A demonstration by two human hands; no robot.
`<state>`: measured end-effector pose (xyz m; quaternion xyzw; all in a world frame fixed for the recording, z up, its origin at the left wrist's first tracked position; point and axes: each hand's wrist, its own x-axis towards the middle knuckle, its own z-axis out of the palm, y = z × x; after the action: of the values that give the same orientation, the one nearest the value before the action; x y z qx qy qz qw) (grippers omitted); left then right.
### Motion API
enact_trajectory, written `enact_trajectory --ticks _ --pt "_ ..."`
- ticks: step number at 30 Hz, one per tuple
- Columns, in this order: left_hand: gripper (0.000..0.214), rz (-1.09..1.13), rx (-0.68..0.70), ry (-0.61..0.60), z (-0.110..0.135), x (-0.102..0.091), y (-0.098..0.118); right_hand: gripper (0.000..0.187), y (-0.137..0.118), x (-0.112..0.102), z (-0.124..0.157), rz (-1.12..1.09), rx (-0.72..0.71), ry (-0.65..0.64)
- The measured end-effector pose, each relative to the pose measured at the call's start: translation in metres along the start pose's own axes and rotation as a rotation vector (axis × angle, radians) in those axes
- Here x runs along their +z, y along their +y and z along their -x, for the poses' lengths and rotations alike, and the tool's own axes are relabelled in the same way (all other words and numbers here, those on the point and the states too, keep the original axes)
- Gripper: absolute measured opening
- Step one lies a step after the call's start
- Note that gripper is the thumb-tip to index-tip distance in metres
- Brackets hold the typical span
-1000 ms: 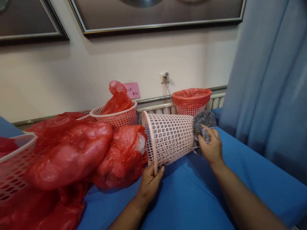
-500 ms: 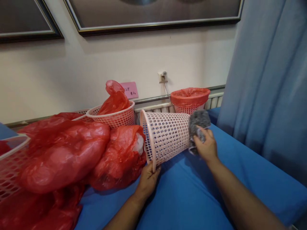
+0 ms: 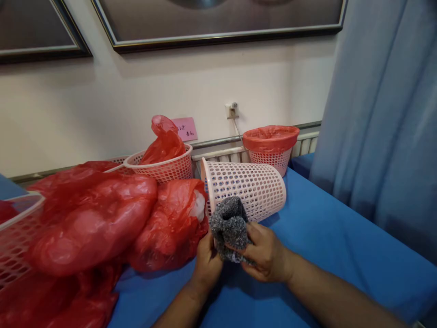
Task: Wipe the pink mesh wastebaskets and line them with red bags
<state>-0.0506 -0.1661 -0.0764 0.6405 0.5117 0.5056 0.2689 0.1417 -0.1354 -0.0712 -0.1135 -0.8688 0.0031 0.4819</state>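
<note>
A pink perforated plastic basket point(image 3: 252, 187) lies on its side on the blue surface point(image 3: 317, 237), its open rim facing left. My right hand point(image 3: 264, 257) is closed on a bunched grey cloth point(image 3: 229, 226) and holds it against the basket's near side, close to the rim. My left hand point(image 3: 208, 264) sits just left of the cloth under the basket's rim, fingers curled; the cloth hides what it grips.
Crumpled red plastic bags point(image 3: 99, 218) are heaped at the left. A pink basket point(image 3: 164, 168) with a red bag stands behind, another red-lined basket point(image 3: 271, 143) by the wall, and a further basket point(image 3: 17, 237) at far left. A blue curtain point(image 3: 385, 114) hangs on the right.
My right hand has carried the grey cloth from the basket's closed bottom end at the right down to the near side by the rim. My left hand stays at the rim.
</note>
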Motion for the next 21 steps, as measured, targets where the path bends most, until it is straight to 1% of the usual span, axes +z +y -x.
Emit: enact_trajectory --ticks 1,2,3,6,7,8,9,10,11,12,15,16,17,18,19,20,21 --pt "0.043 0.014 -0.017 0.028 0.001 -0.001 0.001 0.053 0.006 -0.001 0.002 0.016 0.028 0.032" --pt "0.042 0.022 -0.031 0.035 0.002 -0.002 0.001 0.051 0.014 -0.003 0.005 0.05 0.095 0.096" --pt "0.04 0.026 -0.038 0.027 0.002 -0.002 0.0 0.048 0.025 -0.006 0.009 0.096 0.203 0.186" --pt "0.035 -0.01 -0.025 -0.028 0.001 -0.001 -0.005 0.04 0.065 -0.018 0.018 0.231 0.634 0.505" --pt "0.034 -0.038 -0.014 -0.054 0.001 0.0 -0.006 0.039 0.076 -0.022 0.02 0.257 0.749 0.586" --pt "0.032 -0.072 -0.001 -0.078 0.001 0.001 -0.008 0.039 0.084 -0.024 0.021 0.269 0.817 0.638" --pt "0.031 -0.109 0.01 -0.102 0.002 0.002 -0.009 0.039 0.087 -0.026 0.021 0.271 0.833 0.655" --pt "0.03 -0.146 0.02 -0.121 0.002 0.004 -0.01 0.041 0.085 -0.026 0.02 0.264 0.803 0.64" --pt "0.029 -0.178 0.029 -0.134 0.003 0.005 -0.011 0.043 0.077 -0.024 0.018 0.246 0.735 0.592" --pt "0.029 -0.202 0.039 -0.143 0.004 0.006 -0.012 0.047 0.065 -0.02 0.015 0.216 0.637 0.52" --pt "0.027 -0.204 0.082 -0.163 0.005 0.007 -0.015 0.058 0.019 -0.006 0.007 0.075 0.264 0.256" --pt "0.026 -0.195 0.093 -0.168 0.005 0.007 -0.016 0.059 0.007 -0.003 0.005 0.036 0.166 0.19" --pt "0.024 -0.188 0.095 -0.169 0.004 0.006 -0.017 0.059 0.001 0.0 0.004 0.021 0.105 0.157" --pt "0.024 -0.185 0.088 -0.164 0.003 0.005 -0.018 0.057 0.001 0.0 0.004 0.038 0.099 0.163" --pt "0.024 -0.187 0.074 -0.157 0.002 0.005 -0.019 0.054 0.008 -0.001 0.006 0.08 0.157 0.205" --pt "0.025 -0.194 0.059 -0.147 0.001 0.004 -0.019 0.05 0.02 -0.004 0.009 0.133 0.272 0.27" --pt "0.026 -0.201 0.049 -0.142 0.0 0.003 -0.019 0.047 0.037 -0.008 0.013 0.184 0.423 0.353"
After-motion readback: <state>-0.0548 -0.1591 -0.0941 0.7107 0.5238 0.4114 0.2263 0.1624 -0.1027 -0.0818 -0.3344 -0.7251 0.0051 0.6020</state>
